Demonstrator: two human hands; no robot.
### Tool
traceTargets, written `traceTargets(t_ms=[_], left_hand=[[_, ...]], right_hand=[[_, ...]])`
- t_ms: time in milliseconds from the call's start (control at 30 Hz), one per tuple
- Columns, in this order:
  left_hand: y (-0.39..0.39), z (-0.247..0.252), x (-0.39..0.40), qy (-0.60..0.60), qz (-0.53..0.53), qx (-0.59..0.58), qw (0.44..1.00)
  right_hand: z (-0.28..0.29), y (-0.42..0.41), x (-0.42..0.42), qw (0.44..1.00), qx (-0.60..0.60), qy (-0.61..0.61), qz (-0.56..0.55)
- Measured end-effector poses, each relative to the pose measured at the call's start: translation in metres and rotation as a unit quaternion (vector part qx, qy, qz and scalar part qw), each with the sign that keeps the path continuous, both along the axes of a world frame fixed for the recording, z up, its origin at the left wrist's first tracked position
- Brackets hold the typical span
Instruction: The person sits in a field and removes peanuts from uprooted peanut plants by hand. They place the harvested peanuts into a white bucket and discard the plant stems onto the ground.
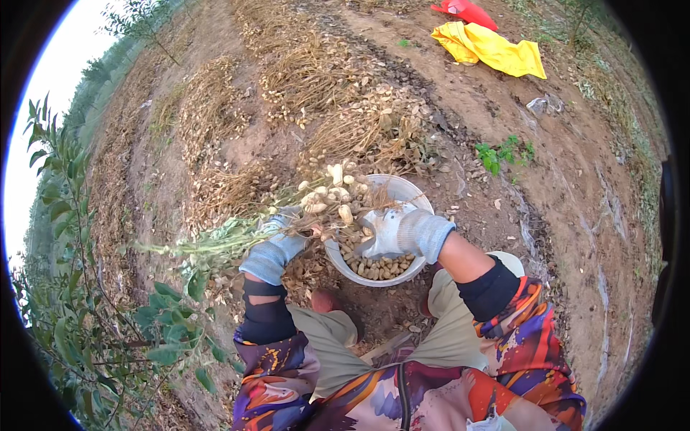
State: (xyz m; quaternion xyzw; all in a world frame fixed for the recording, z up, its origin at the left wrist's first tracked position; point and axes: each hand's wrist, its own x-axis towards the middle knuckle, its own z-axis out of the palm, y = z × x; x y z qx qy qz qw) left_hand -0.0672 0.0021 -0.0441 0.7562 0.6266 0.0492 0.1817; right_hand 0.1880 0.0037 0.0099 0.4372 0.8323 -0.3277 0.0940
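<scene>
A gloved left hand, my left hand (277, 242), grips the stems of a pulled peanut plant (215, 237). Its green leaves trail off to the left, while the roots and a cluster of pale peanut pods (329, 194) hang over the rim of a white plastic bucket (345, 272). Over the bucket's opening is my right hand (391, 229), also gloved, at the right side of the roots. Its fingers are bent and partly hidden, so whether they hold a pod is unclear. Loose peanuts (380, 268) cover the bottom of the bucket, which stands between my feet.
Rows of dried peanut plants (307, 75) lie ahead on bare soil. A yellow sack (490, 48) and a red bag (466, 12) lie at the far right. A leafy sapling (70, 301) rises close on the left. Small green weeds (504, 153) grow right of the bucket.
</scene>
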Motion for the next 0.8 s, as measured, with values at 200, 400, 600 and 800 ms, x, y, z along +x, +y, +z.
traceTargets(t_ms=[200, 400, 600, 800], left_hand=[[0.0, 0.007, 0.015, 0.097, 0.011, -0.085, 0.992], [0.001, 0.021, 0.02, 0.122, 0.025, -0.129, 0.984], [-0.005, 0.008, 0.024, 0.075, 0.004, 0.014, 0.997], [-0.009, 0.025, 0.033, 0.103, 0.049, -0.03, 0.993]], right_hand=[[-0.014, -0.002, -0.005, 0.997, 0.08, -0.02, -0.011], [-0.014, 0.0, 0.001, 0.998, 0.037, 0.018, -0.048], [-0.029, 0.008, 0.006, 0.986, 0.022, 0.051, -0.157], [-0.031, 0.013, -0.002, 0.99, -0.019, 0.031, -0.138]])
